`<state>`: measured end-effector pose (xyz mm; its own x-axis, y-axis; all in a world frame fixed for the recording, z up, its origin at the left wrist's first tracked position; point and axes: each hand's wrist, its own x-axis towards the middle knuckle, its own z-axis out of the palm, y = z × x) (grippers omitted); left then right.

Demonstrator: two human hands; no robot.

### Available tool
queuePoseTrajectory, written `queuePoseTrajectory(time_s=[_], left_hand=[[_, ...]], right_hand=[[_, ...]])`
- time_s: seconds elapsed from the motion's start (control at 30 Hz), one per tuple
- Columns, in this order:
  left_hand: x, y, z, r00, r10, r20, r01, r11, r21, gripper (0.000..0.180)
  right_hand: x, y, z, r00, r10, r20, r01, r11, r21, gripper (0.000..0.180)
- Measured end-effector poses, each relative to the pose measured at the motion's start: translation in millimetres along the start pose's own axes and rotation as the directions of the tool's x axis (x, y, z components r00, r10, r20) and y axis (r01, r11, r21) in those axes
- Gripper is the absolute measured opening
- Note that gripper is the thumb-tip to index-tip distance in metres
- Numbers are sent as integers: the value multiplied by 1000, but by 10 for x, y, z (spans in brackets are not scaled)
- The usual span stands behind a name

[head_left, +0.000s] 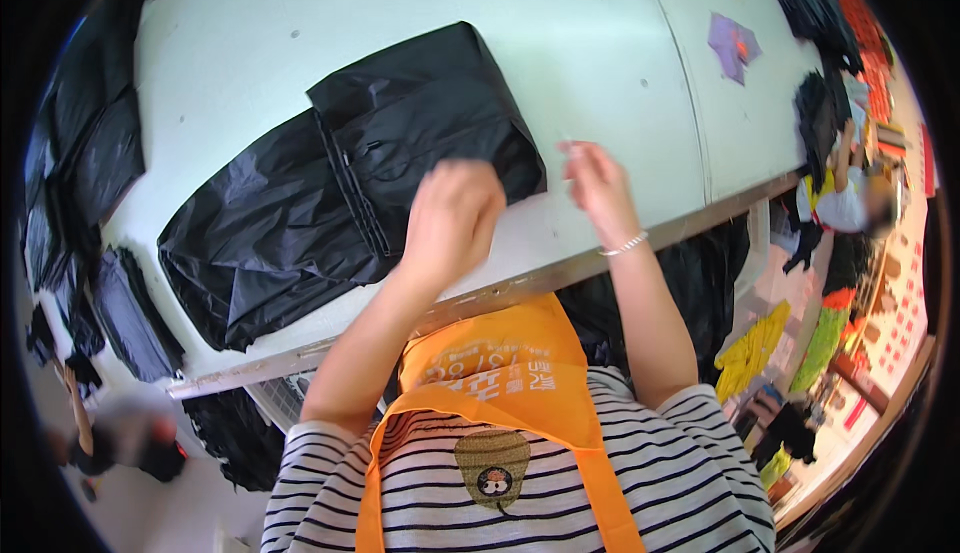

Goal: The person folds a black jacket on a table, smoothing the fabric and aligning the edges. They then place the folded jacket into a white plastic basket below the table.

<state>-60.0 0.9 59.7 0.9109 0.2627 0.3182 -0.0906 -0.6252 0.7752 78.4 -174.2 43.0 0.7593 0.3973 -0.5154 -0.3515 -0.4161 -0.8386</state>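
A black, shiny folded garment (pixel 420 118) lies across the white table, its folded bundle toward the middle and a looser part (pixel 265 233) spreading left. My left hand (pixel 460 208) is slightly blurred, curled closed above the near edge of the bundle. Its fingertips are turned out of sight, so what they hold, if anything, is hidden. To the right of the garment, apart from it, my right hand (pixel 602 185) is raised over the table edge with thumb and fingers pinched together. A tiny pale bit shows at those fingertips, too small to name.
More black garments (pixel 85 143) are heaped along the table's left side, beside a dark grey folded stack (pixel 138 308). A purple cloth piece (pixel 733 48) and dark folded clothes (pixel 815 13) lie at the far right. Other people are visible at both edges. Black fabric (pixel 690 273) hangs below the table.
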Motion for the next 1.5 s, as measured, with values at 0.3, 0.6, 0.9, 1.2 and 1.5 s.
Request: queuePoseTrajectory(time_s=[0.3,0.6,0.9,1.2,1.5], left_hand=[[-1265,334,-961,726,-648,228,599,760,251,17],[-1291,-872,-1817,748,-460,-479,651,372,661,74],[-1979,-1887,-3067,673,-450,-587,732,293,615,88],[-2027,-2069,-3072,693,-546,-472,717,447,535,92],[-2118,-2108,-3117,839,-520,-159,527,705,474,63]], right_hand=[[1062,660,-1161,794,-554,-251,-60,340,-939,44],[640,-637,1528,496,-744,447,815,221,-535,57],[573,-1097,4189,488,-609,626,863,445,-239,45],[1481,-1669,7378,935,-312,166,353,808,-472,47],[1452,-1855,7350,875,-42,482,-143,929,341,19]])
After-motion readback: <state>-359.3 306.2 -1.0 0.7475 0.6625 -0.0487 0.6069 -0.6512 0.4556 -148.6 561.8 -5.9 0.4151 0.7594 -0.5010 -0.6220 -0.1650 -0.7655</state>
